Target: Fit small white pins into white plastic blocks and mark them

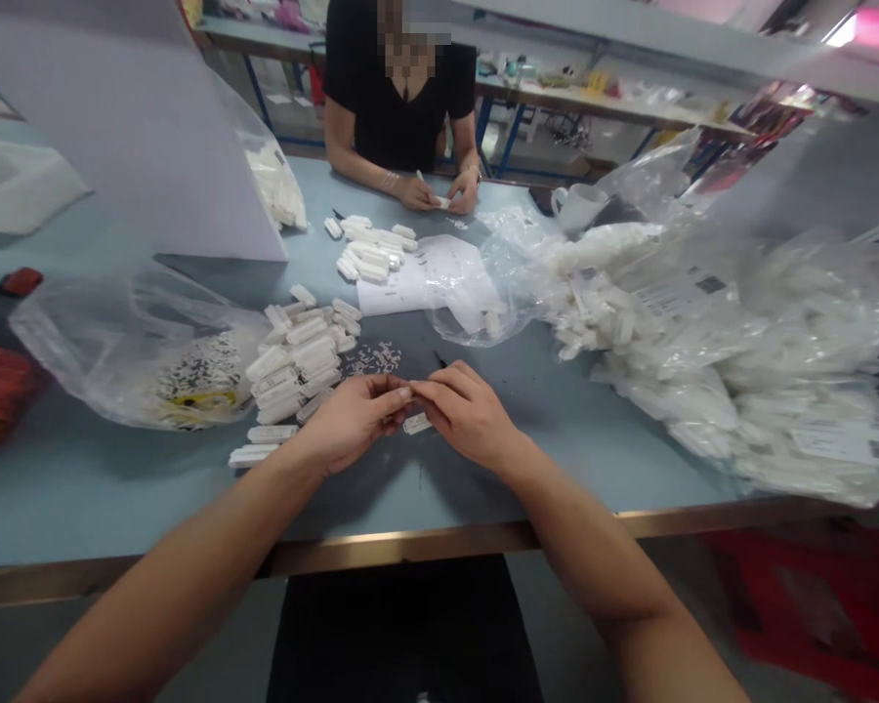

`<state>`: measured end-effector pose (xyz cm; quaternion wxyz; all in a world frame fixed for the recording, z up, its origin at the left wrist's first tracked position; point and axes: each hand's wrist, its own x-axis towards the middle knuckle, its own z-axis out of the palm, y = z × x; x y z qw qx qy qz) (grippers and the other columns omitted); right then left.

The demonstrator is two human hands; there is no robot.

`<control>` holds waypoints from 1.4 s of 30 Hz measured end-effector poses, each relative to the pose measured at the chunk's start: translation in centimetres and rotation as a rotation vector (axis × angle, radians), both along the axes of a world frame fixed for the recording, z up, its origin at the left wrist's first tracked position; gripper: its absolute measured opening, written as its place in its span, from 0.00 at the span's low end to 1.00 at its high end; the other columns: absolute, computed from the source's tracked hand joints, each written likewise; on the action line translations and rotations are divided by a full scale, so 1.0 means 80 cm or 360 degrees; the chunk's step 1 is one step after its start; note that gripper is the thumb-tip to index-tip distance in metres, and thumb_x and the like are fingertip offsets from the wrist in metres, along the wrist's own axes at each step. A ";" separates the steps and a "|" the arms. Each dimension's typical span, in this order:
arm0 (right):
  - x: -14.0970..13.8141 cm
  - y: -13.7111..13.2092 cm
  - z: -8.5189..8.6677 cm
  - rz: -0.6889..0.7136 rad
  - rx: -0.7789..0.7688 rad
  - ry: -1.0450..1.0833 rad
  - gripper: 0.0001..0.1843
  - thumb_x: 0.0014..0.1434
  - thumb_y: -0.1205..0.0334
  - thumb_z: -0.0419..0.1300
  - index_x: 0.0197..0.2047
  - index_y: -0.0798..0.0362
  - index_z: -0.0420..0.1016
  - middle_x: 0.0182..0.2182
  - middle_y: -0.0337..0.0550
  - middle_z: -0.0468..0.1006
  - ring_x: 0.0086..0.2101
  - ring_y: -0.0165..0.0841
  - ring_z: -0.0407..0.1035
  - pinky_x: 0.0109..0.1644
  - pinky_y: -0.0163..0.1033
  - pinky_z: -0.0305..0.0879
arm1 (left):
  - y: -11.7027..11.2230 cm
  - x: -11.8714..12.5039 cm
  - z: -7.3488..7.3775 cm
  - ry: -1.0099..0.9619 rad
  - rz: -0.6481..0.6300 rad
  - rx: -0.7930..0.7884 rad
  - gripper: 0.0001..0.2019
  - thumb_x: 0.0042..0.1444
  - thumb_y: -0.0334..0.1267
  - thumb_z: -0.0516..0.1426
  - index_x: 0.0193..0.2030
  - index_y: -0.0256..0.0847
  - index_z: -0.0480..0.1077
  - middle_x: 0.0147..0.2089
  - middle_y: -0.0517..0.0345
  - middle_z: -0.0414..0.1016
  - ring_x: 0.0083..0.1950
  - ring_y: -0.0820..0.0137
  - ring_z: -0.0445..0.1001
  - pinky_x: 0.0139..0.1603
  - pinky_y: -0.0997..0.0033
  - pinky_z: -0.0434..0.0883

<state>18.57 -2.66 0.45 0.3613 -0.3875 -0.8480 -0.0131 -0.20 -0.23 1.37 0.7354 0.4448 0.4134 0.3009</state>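
Observation:
My left hand and my right hand meet over the near middle of the table, fingertips pinched together. Whatever is between them is too small or too hidden to name. Just under the fingers, a white plastic piece lies on the tabletop, partly covered by my right hand. Beyond my right fingers shows the tip of a dark, thin tool. Left of my hands rises a pile of white oblong plastic pieces. Scattered small white and dark bits lie beside that pile.
An open clear bag of small dark and white parts stands left. Large clear bags of white pieces fill the right. Across the table, a person handles a white piece near another pile, a paper sheet and a mug.

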 end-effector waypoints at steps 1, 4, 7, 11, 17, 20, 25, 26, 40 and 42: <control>0.000 0.000 0.001 0.0001 0.0013 -0.0003 0.12 0.66 0.68 0.52 0.47 0.53 0.75 0.36 0.46 0.77 0.36 0.34 0.65 0.44 0.41 0.69 | 0.000 0.000 -0.001 -0.0009 0.0005 -0.0008 0.13 0.51 0.45 0.65 0.32 0.37 0.69 0.27 0.62 0.69 0.27 0.77 0.64 0.29 0.73 0.60; 0.000 0.001 0.003 0.0001 0.0013 -0.0023 0.12 0.66 0.70 0.52 0.45 0.52 0.75 0.36 0.46 0.77 0.35 0.34 0.66 0.43 0.41 0.69 | 0.000 0.000 -0.001 -0.0035 0.0003 -0.0022 0.13 0.50 0.44 0.66 0.31 0.36 0.70 0.27 0.61 0.70 0.27 0.76 0.65 0.29 0.74 0.61; -0.001 0.000 0.003 0.0003 -0.0019 -0.0007 0.12 0.66 0.71 0.51 0.44 0.53 0.75 0.35 0.45 0.76 0.36 0.34 0.66 0.44 0.41 0.68 | -0.002 0.000 0.001 -0.0104 -0.0012 -0.0098 0.13 0.50 0.42 0.67 0.31 0.36 0.70 0.27 0.61 0.69 0.28 0.76 0.66 0.29 0.75 0.63; -0.002 -0.003 0.003 -0.0049 -0.0059 0.0139 0.11 0.65 0.69 0.51 0.44 0.52 0.74 0.36 0.46 0.74 0.38 0.34 0.67 0.45 0.40 0.69 | -0.002 0.003 0.007 -0.0251 0.0018 -0.0251 0.10 0.50 0.37 0.66 0.31 0.34 0.71 0.28 0.60 0.68 0.28 0.77 0.66 0.29 0.77 0.65; -0.003 -0.007 0.001 -0.0091 -0.0046 0.0222 0.10 0.65 0.69 0.53 0.46 0.52 0.74 0.37 0.46 0.74 0.39 0.34 0.68 0.45 0.40 0.70 | -0.002 0.004 0.010 -0.0360 0.0186 -0.0353 0.09 0.56 0.37 0.60 0.30 0.33 0.71 0.30 0.55 0.69 0.30 0.75 0.67 0.27 0.76 0.66; -0.004 -0.006 -0.001 -0.0092 -0.0037 0.0237 0.12 0.65 0.69 0.53 0.48 0.51 0.74 0.38 0.46 0.74 0.39 0.34 0.68 0.45 0.41 0.71 | -0.005 0.003 0.010 -0.0328 0.0111 -0.0302 0.10 0.55 0.40 0.62 0.30 0.35 0.70 0.30 0.58 0.69 0.28 0.77 0.65 0.24 0.78 0.62; -0.004 -0.004 -0.001 -0.0032 0.0027 0.0184 0.14 0.65 0.69 0.52 0.50 0.52 0.74 0.38 0.47 0.75 0.39 0.35 0.66 0.45 0.42 0.70 | -0.006 0.003 0.007 -0.0300 -0.0002 -0.0259 0.12 0.51 0.41 0.66 0.32 0.36 0.69 0.28 0.61 0.69 0.26 0.79 0.62 0.25 0.78 0.58; -0.004 -0.004 -0.001 -0.0015 0.0029 0.0159 0.14 0.65 0.70 0.51 0.50 0.52 0.74 0.37 0.47 0.75 0.38 0.35 0.67 0.45 0.42 0.70 | -0.005 0.003 0.007 -0.0292 -0.0002 -0.0254 0.13 0.50 0.41 0.67 0.31 0.36 0.69 0.28 0.61 0.69 0.26 0.79 0.61 0.25 0.78 0.57; -0.001 -0.005 0.008 -0.0019 0.0010 0.0116 0.09 0.65 0.70 0.52 0.40 0.52 0.73 0.34 0.44 0.74 0.37 0.33 0.66 0.43 0.41 0.69 | -0.003 0.002 0.006 -0.0077 -0.0050 -0.0063 0.16 0.49 0.46 0.66 0.28 0.37 0.67 0.25 0.63 0.66 0.24 0.79 0.57 0.25 0.75 0.54; 0.003 -0.004 0.011 -0.0026 0.0005 0.0088 0.09 0.65 0.70 0.52 0.40 0.52 0.73 0.34 0.45 0.74 0.37 0.33 0.65 0.43 0.40 0.68 | 0.000 -0.001 0.008 0.0082 -0.0062 0.0016 0.16 0.51 0.49 0.63 0.30 0.38 0.67 0.27 0.62 0.67 0.24 0.78 0.57 0.25 0.74 0.54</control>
